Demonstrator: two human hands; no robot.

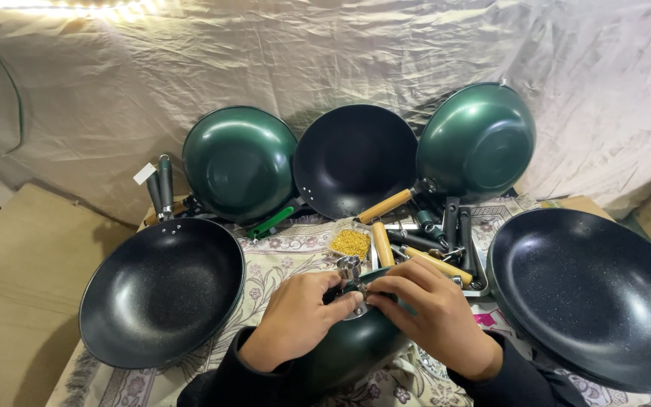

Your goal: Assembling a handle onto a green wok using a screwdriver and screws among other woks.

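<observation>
Resting on a green wok (pixel 352 350), left hand (pixel 295 320) and right hand (pixel 431 313) are closed around a metal bracket (pixel 349 273), black woks (pixel 161 290) left and right.

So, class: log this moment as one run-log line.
left hand: on metal fitting | right hand: on green wok | black woks beside

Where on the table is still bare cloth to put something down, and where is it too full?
Bare patterned cloth shows between the left black wok, the left hand and the tub of gold screws. Another strip lies at the front edge under that wok. Crowded: the handle tray beside the right black wok, and behind it.
</observation>
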